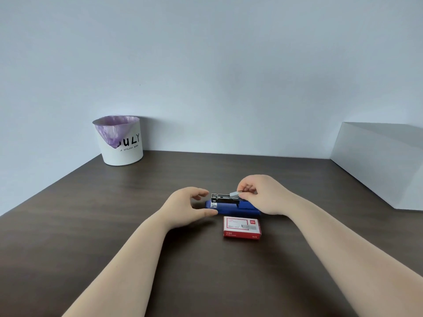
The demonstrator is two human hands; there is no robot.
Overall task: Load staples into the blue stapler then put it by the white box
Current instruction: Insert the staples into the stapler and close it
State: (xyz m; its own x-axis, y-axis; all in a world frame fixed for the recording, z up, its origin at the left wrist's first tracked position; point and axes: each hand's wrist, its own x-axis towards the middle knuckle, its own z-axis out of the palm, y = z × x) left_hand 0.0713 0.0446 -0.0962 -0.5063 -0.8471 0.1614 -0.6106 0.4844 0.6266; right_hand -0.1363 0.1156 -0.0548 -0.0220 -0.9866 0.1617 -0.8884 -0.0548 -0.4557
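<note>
Blue stapler [231, 205] lying on the dark table [91, 225], near its middle, opened so that the metal staple channel [223, 197] is exposed above the blue body. The right hand [263, 194] pinches a short grey strip of staples [234, 194] between thumb and fingertips, holding it over the channel's right end; whether the strip is seated cannot be told. The left hand [185, 208] is loosely spread, thumb touching the stapler's left end, fingers curled above it without closing. A red staple box [242, 227] lies just in front of the stapler. The white box [380, 165] stands well apart at the far right; a white bin [121, 143] with a purple liner stands far left. Judged progress: loading is under way; closing the stapler and carrying it beside the white box remain.
</note>
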